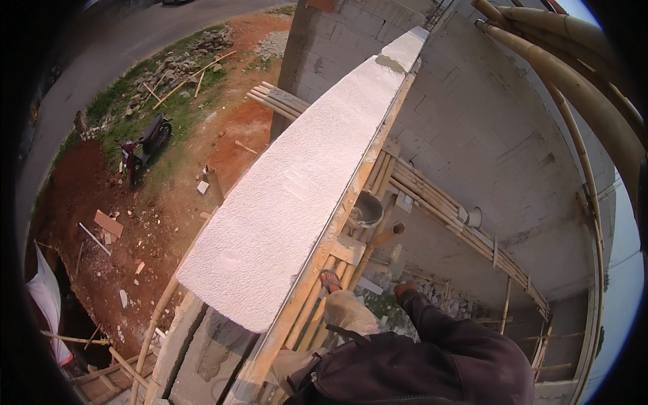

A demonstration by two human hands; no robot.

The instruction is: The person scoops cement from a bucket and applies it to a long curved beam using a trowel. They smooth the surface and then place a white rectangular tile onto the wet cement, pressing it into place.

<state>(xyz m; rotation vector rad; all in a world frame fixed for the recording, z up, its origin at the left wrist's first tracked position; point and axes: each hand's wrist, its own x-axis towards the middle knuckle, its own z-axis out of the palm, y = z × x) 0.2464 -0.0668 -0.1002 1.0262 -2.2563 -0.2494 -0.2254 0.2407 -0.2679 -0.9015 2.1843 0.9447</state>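
Note:
My right hand [406, 290] hangs low beside my right leg, at the end of a dark sleeve. Its fingers look closed on a small trowel [396, 260], whose grey, mortar-smeared blade points away from me; the handle is mostly hidden. My left hand is out of view. A long white lightweight block [283, 182] lies along the top of the wall in front of me, with grey mortar [390, 64] at its far joint. Past my sandalled foot [331, 280], a dark bucket [365, 209] with grey residue stands on the bamboo scaffold.
Bamboo poles [314, 307] form the platform under me; more poles [567, 54] cross at upper right. A grey block wall [472, 155] rises to the right. Far below on the left are red soil [88, 182], a parked motorbike [145, 145] and a road [101, 74].

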